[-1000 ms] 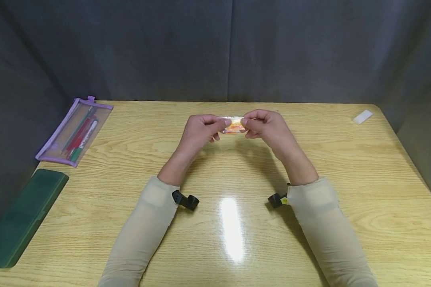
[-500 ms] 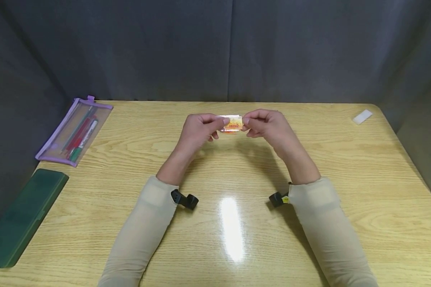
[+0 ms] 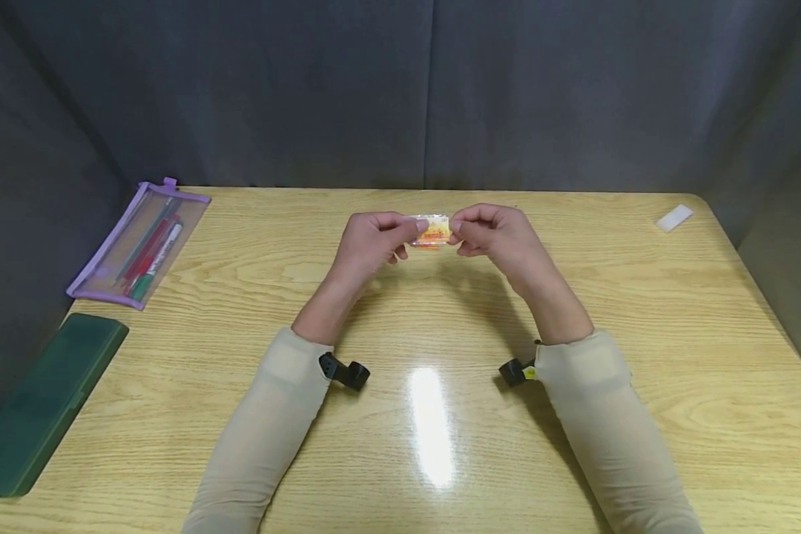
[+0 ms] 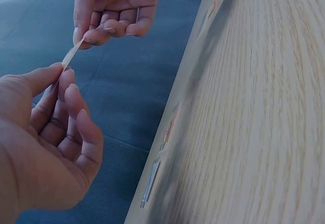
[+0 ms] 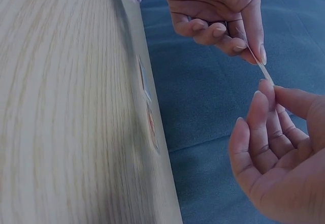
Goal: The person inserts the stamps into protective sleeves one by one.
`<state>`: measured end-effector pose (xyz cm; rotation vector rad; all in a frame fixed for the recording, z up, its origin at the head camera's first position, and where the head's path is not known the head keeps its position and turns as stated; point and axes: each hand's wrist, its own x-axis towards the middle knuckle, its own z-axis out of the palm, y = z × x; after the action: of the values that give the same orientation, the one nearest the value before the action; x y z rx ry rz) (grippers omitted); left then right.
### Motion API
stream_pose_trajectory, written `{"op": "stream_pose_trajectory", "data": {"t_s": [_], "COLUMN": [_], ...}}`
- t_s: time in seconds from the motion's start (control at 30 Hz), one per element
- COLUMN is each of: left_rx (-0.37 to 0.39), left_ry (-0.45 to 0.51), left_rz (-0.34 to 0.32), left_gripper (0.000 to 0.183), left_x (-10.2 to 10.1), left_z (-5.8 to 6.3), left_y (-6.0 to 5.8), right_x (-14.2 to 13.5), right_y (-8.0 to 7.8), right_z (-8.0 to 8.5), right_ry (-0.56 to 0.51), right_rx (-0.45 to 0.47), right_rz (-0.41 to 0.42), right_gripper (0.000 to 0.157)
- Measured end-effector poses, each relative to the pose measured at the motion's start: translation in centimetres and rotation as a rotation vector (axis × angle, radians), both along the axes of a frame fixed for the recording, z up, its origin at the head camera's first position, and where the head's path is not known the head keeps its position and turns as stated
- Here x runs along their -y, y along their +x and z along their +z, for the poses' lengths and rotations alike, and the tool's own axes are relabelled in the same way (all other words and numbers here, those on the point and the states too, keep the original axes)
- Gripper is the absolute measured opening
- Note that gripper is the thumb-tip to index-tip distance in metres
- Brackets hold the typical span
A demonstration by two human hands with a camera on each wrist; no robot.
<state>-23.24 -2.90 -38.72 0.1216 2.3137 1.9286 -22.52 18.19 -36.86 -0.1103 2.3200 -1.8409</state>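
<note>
Both hands hold a small flat glossy piece (image 3: pixel 434 231) with yellow and orange print, raised above the far middle of the table. My left hand (image 3: pixel 374 241) pinches its left end between thumb and fingers. At the opposite end, the thumb and fingers of my right hand (image 3: pixel 497 236) pinch its edge. Seen edge-on in the left wrist view, the piece (image 4: pixel 72 55) is a thin pale strip spanning the two hands. The right wrist view also shows this thin strip (image 5: pixel 265 73). Its exact kind is unclear.
A purple-edged mesh pouch (image 3: pixel 139 245) with pens lies at the back left, a dark green case (image 3: pixel 47 404) in front of it. A small white block (image 3: pixel 674 218) lies at the back right. Small printed pieces (image 4: pixel 170 127) show along the table edge. Dark curtains (image 3: pixel 427 89) hang behind.
The right thumb has shifted slightly outward, uncovering more of the printed face. The piece has tilted a little, changing its shine. Both hands otherwise stay in place.
</note>
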Motion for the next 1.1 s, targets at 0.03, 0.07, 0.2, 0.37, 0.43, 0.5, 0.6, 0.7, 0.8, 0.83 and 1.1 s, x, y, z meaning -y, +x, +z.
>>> {"op": "stream_pose_trajectory", "data": {"t_s": [0.03,0.07,0.2,0.37,0.43,0.5,0.6,0.7,0.8,0.83,1.1], "left_rx": [0.0,0.0,-0.002,-0.007,-0.006,-0.003,0.002,0.006,0.006,0.006,-0.002], "left_ry": [-0.001,-0.002,-0.005,-0.009,-0.005,-0.003,-0.001,-0.002,0.001,0.004,0.009], "left_rz": [0.001,0.002,0.003,-0.003,-0.006,-0.011,-0.019,-0.025,-0.03,-0.031,-0.046], "left_gripper": [0.028,0.028,0.026,0.025,0.025,0.025,0.024,0.024,0.024,0.024,0.026], "left_x": [-0.01,-0.01,-0.05,-0.04,-0.03,-0.02,0.0,0.01,-0.01,-0.01,0.07], "left_z": [0.02,0.03,0.04,0.1,0.15,0.17,0.23,0.29,0.29,0.29,0.24], "left_y": [0.01,0.03,0.07,0.16,0.19,0.2,0.19,0.2,0.16,0.15,0.09], "right_x": [0.0,0.02,0.01,0.0,0.02,0.01,0.05,0.04,0.05,0.05,-0.07], "right_y": [0.0,0.0,0.0,0.06,0.08,0.07,0.06,0.07,0.09,0.09,-0.1], "right_z": [-0.02,-0.03,-0.09,-0.02,0.03,0.04,0.05,0.03,0.02,0.01,0.04], "right_ry": [-0.002,-0.003,0.002,0.032,0.038,0.038,0.031,0.025,0.012,0.004,0.017], "right_rx": [-0.001,-0.001,-0.004,-0.005,-0.007,-0.008,-0.005,-0.004,-0.005,-0.005,0.019], "right_rz": [0.0,-0.001,0.005,0.016,0.017,0.018,0.022,0.028,0.028,0.026,0.035], "right_gripper": [0.017,0.017,0.016,0.017,0.017,0.017,0.016,0.015,0.013,0.013,0.021]}}
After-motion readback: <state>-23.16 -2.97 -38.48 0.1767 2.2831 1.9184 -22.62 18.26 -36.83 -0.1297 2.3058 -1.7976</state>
